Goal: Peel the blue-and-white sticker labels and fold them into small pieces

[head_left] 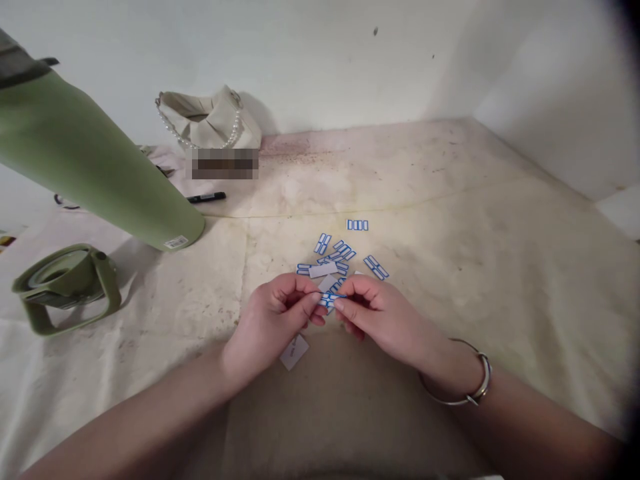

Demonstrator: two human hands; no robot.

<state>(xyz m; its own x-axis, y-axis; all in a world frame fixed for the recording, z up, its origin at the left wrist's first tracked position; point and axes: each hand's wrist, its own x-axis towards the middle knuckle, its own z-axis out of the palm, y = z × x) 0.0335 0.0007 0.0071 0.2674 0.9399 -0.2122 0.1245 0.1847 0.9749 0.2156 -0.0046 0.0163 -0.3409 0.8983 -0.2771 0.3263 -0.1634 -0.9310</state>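
Observation:
Between my two hands is a small sheet of blue-bordered white sticker labels [328,300]. My left hand [283,310] pinches its left end between thumb and forefinger. At the right end, the thumb and forefinger of my right hand [383,310] are closed on it too. Just beyond the fingers lies a loose pile of similar label pieces [343,251], with a plain white strip [323,269] on top. One label piece [376,267] rests to the right of the pile, another [357,225] farther back. A white paper slip [294,352] with small writing sits below my left hand.
A tall green tumbler [110,160] stands at the left, near a green handled lid [67,287]. Behind are a black marker pen [210,197] and a cream handbag [245,127] with a pearl strap. A pale cloth [475,233] covers the table, which meets walls behind and right.

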